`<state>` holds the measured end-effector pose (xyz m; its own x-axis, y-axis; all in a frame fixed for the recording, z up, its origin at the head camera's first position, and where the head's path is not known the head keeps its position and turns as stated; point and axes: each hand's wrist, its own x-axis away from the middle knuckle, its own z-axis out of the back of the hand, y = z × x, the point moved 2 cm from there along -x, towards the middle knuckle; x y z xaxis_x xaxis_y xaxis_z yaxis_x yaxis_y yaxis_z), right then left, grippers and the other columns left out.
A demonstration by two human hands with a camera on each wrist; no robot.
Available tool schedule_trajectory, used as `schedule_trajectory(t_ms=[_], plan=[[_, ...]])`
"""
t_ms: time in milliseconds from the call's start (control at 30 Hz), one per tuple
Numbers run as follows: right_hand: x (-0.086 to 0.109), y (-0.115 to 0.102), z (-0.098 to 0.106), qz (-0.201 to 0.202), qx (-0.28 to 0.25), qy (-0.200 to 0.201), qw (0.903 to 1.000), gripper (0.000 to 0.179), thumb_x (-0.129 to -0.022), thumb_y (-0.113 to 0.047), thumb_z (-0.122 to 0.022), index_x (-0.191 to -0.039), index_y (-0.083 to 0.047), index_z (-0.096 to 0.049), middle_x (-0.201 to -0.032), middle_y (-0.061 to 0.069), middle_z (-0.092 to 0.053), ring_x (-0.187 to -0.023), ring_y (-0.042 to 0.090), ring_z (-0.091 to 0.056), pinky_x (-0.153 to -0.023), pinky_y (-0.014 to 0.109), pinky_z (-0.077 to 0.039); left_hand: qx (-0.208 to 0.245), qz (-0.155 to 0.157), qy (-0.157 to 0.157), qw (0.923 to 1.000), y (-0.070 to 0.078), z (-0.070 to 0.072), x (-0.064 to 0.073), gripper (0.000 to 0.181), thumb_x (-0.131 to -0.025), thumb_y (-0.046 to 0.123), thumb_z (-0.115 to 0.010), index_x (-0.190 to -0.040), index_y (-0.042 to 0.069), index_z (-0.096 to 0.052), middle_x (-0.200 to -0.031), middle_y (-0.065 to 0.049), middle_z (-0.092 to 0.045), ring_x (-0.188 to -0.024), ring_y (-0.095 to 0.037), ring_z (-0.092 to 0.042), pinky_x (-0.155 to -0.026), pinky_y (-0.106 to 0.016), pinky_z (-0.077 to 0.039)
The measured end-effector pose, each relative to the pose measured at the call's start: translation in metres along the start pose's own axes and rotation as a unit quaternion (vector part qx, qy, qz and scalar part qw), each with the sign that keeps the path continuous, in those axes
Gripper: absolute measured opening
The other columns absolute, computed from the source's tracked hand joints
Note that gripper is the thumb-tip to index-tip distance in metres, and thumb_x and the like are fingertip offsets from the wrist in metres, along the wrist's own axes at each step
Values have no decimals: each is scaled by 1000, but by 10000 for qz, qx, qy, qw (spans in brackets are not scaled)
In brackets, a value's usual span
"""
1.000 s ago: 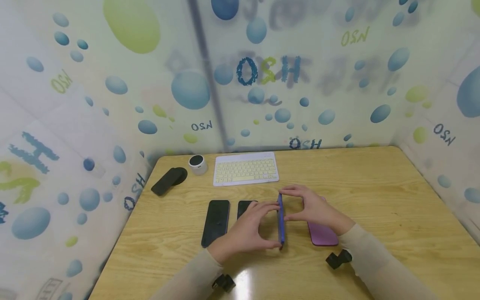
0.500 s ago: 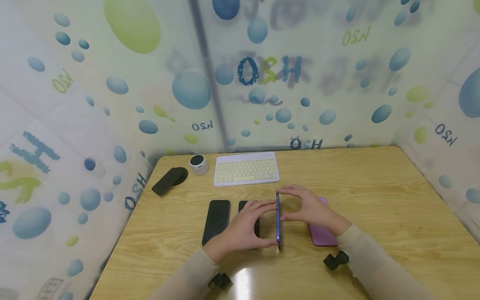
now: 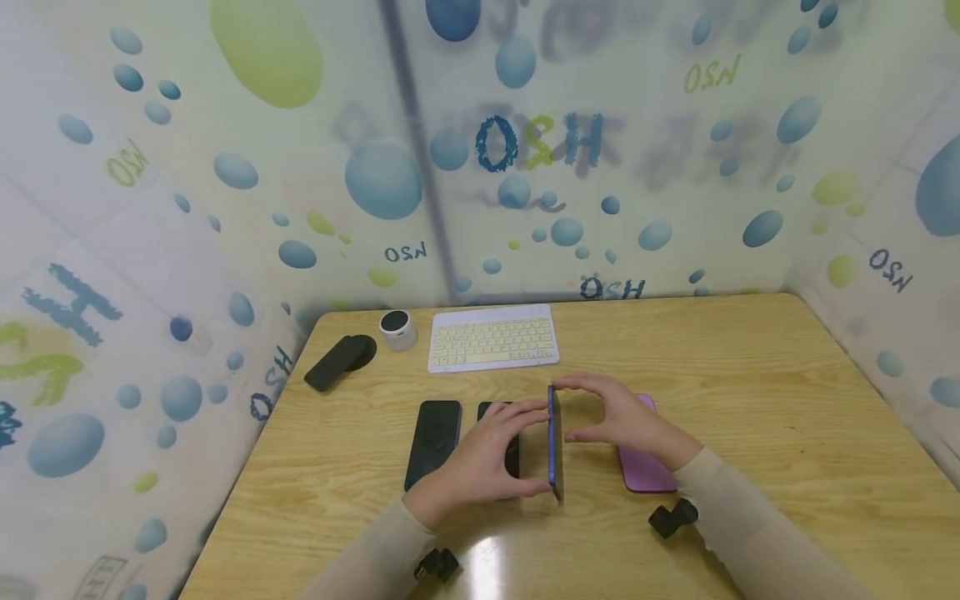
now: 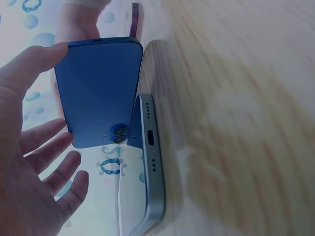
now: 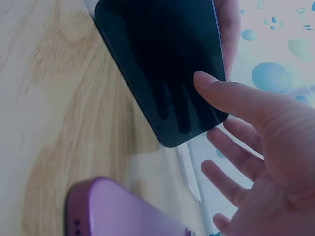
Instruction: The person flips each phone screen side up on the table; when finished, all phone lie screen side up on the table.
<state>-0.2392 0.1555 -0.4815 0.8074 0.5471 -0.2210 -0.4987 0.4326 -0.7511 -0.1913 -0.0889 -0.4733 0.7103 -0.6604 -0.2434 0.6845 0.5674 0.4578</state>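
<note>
A blue smartphone stands on its long edge, raised between both hands. My left hand grips it, thumb at the near end and fingers at the far end; the left wrist view shows its blue back with two camera lenses. My right hand has its fingertips at the far end and its thumb by the dark screen. Under my left hand lies a dark smartphone, partly hidden. Left of it lies another black smartphone. A purple smartphone lies face down, partly beneath my right hand.
A white keyboard lies at the back of the wooden table. Left of it stands a small white cylinder with a black top. Near the left edge sits a black stand-like object. Patterned walls enclose the table.
Both hands and the blue smartphone have shifted slightly left. Its dark screen side now shows as a thin strip in the head view. The other things lie where they were.
</note>
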Motion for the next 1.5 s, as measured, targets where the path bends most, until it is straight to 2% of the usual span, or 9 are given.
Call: schedule_trajectory(t_ms=[233, 367, 467, 667, 867, 1033, 1267, 1500], plan=[[0, 9, -1, -316, 214, -277, 9989, 73, -77, -20, -92, -143, -19, -61, -143, 0, -64, -138, 33, -54, -114, 60, -39, 169, 188, -58, 9997, -3, 2, 4, 87, -79, 50, -86, -152, 18, -52, -163, 7, -42, -134, -18, -45, -105, -45, -49], [-2, 12, -1, -298, 519, -293, 9978, 72, -76, -22, -93, -141, -18, -63, -140, 1, -67, -136, 33, -56, -115, 62, -32, 108, 267, -16, 9996, -4, 2, 6, 87, -78, 51, -87, -151, 19, -53, -163, 7, -42, -129, -17, -45, -103, -43, -48], [-3, 14, -2, -330, 696, -271, 9967, 72, -73, -22, -94, -139, -17, -65, -138, 1, -68, -134, 33, -57, -112, 64, -28, 93, 436, -32, 9990, -5, 1, 7, 87, -77, 51, -87, -150, 20, -54, -162, 8, -43, -126, -16, -45, -101, -41, -48], [-3, 16, -2, -485, 853, -280, 9948, 74, -69, -19, -96, -137, -16, -67, -137, 3, -69, -132, 33, -58, -113, 63, -26, -162, 729, -127, 9971, -5, -4, 8, 88, -74, 52, -89, -149, 21, -56, -160, 8, -47, -125, -15, -46, -103, -42, -47], [-2, 18, 2, -503, 991, -439, 9928, 74, -69, -20, -95, -137, -16, -67, -139, 6, -67, -135, 36, -55, -114, 67, -25, -437, 803, -196, 9956, -4, -10, 6, 90, -73, 56, -89, -149, 20, -57, -158, 6, -50, -125, -16, -47, -104, -44, -46], [1, 16, 6, -684, 1060, -585, 9903, 73, -71, -21, -95, -138, -20, -67, -143, 10, -64, -138, 41, -50, -112, 70, -26, -521, 895, -232, 9944, -1, -11, 7, 91, -71, 57, -89, -148, 21, -58, -157, 7, -52, -123, -15, -47, -102, -41, -45], [1, 14, 8, -722, 1025, -703, 9896, 70, -72, -23, -94, -137, -20, -68, -143, 13, -61, -137, 46, -46, -109, 73, -27, -543, 1120, -381, 9915, -2, -12, 7, 89, -67, 54, -93, -144, 21, -60, -154, 9, -54, -123, -15, -47, -101, -41, -43], [-3, 19, 7, -544, 1145, -873, 9881, 68, -73, -26, -94, -136, -17, -69, -140, 11, -63, -135, 40, -51, -114, 73, -21, -933, 1048, -734, 9874, -3, -16, 4, 85, -69, 55, -92, -141, 20, -62, -153, 4, -55, -124, -16, -45, -99, -41, -39]])
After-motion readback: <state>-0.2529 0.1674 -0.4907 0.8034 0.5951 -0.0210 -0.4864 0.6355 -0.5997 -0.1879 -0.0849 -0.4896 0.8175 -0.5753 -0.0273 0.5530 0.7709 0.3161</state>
